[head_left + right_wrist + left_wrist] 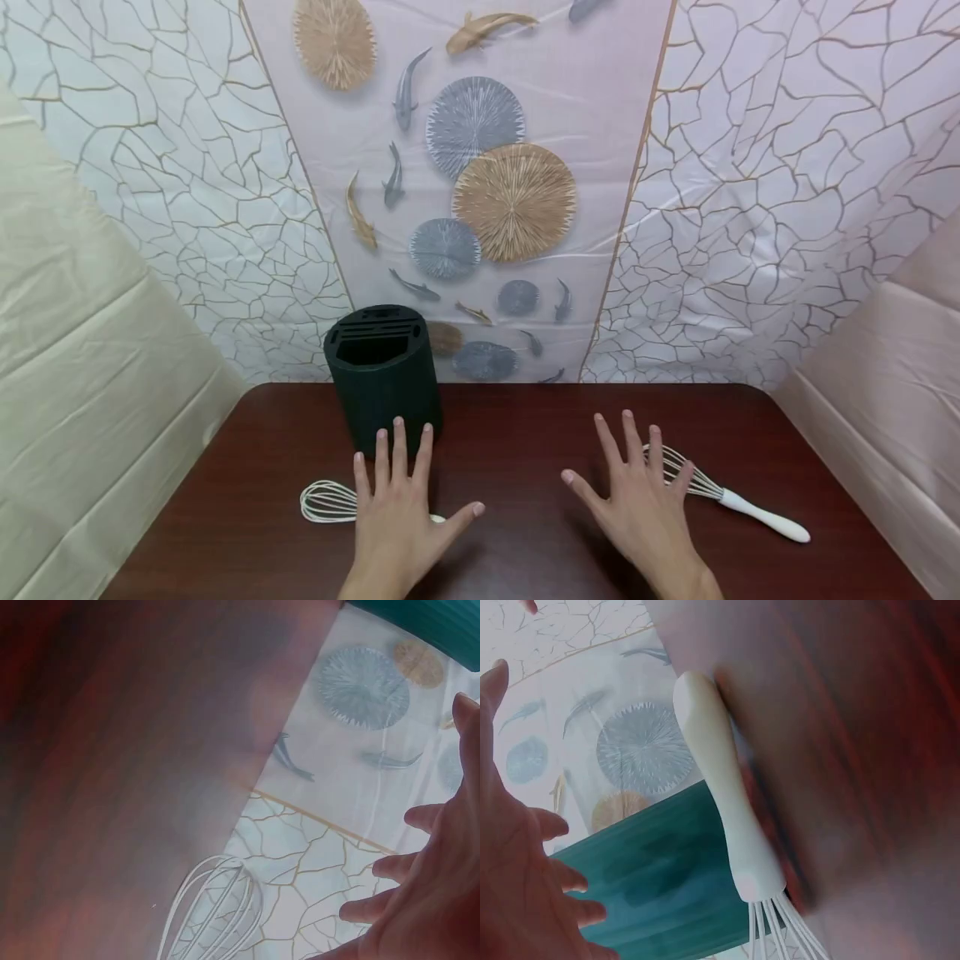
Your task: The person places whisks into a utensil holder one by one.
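Fingers spread, my left hand hovers over a white whisk and covers much of it in the head view; the wire loops show to its left. The left wrist view shows that whisk's white handle lying on the table, with the left hand apart from it. My right hand, also with fingers spread, is in the air beside a second white whisk, its fingers partly in front of the wires. In the right wrist view, the wire loops lie apart from the right hand. Both hands hold nothing.
A dark green cylindrical holder with slots in its top stands at the back left of the dark red-brown table. Behind the table hangs a patterned cloth, with plain pale cloth along the sides.
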`<act>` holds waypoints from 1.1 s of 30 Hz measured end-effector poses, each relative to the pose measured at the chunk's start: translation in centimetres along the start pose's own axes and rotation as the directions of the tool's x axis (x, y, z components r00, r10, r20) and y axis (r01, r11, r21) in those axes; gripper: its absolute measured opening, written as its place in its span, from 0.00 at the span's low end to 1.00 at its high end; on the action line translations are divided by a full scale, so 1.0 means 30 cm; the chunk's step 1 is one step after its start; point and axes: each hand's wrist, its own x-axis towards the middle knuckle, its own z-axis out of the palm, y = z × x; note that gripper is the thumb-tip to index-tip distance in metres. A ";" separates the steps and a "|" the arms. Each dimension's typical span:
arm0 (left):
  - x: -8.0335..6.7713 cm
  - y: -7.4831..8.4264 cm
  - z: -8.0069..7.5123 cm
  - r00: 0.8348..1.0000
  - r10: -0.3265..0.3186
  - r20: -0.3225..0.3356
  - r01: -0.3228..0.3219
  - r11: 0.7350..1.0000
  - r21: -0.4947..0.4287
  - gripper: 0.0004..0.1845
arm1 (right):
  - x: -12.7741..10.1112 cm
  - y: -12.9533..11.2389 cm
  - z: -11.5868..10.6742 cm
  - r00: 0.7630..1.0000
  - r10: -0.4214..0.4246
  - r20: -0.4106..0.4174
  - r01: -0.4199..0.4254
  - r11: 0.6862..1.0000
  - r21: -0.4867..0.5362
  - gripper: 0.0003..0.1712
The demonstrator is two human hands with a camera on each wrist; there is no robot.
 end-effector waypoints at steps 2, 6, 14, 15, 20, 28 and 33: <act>0.001 -0.006 -0.008 1.000 0.002 -0.029 -0.001 1.000 0.012 0.68 | 0.008 -0.010 -0.004 1.000 -0.005 -0.004 0.006 1.000 0.011 0.56; 0.006 -0.024 -0.011 0.998 0.003 -0.066 -0.002 1.000 0.021 0.68 | 0.022 -0.023 0.000 1.000 -0.007 0.006 0.007 1.000 0.025 0.56; 0.021 -0.069 -0.022 0.990 0.018 -0.141 -0.016 1.000 0.015 0.69 | 0.044 -0.027 0.014 1.000 -0.015 0.014 0.014 0.998 0.067 0.55; 0.025 -0.073 -0.023 0.988 0.018 -0.155 -0.018 1.000 0.001 0.69 | 0.048 -0.026 0.014 1.000 -0.015 0.010 0.014 0.997 0.070 0.55; 0.038 -0.096 -0.027 0.976 -0.003 -0.220 -0.012 0.998 -0.069 0.67 | 0.068 -0.043 0.022 0.998 -0.038 -0.054 0.048 0.981 0.189 0.49; 0.052 -0.143 -0.054 0.950 -0.051 -0.308 -0.020 0.975 -0.223 0.59 | 0.097 -0.095 0.039 0.984 -0.107 -0.142 0.157 0.902 0.402 0.42; 0.077 -0.173 -0.079 0.916 -0.104 -0.388 -0.065 0.915 -0.399 0.51 | 0.128 -0.145 0.041 0.982 -0.133 -0.137 0.189 0.779 0.598 0.33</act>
